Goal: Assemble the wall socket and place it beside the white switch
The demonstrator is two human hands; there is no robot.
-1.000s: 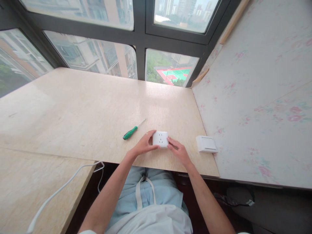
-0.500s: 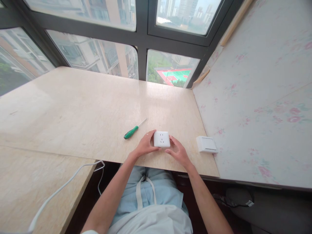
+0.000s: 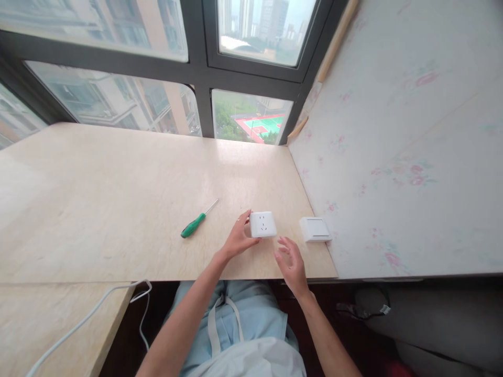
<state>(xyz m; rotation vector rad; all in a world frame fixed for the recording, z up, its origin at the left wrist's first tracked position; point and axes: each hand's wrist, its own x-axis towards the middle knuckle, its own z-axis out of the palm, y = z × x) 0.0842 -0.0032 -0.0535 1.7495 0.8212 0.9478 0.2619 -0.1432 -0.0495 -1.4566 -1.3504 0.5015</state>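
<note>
A white wall socket [image 3: 263, 224] lies on the beige stone tabletop [image 3: 118, 199] near its front edge. My left hand [image 3: 239, 236] grips the socket's left side with thumb and fingers. My right hand [image 3: 291, 262] hovers just below and to the right of the socket, fingers spread and holding nothing. A white rocker switch [image 3: 315, 229] lies to the right of the socket, by the wall. A green-handled screwdriver [image 3: 195, 223] rests to the left of my left hand, its tip pointing away to the upper right.
A floral-papered wall [image 3: 393, 146] bounds the table on the right. Dark-framed windows [image 3: 196, 78] run along the back. A white cable [image 3: 90, 314] trails over a lower slab at the front left. My lap is below the table edge.
My right hand has let go of the socket and drawn back toward me, opening. The left hand keeps its hold. The camera has turned a little to the right.
</note>
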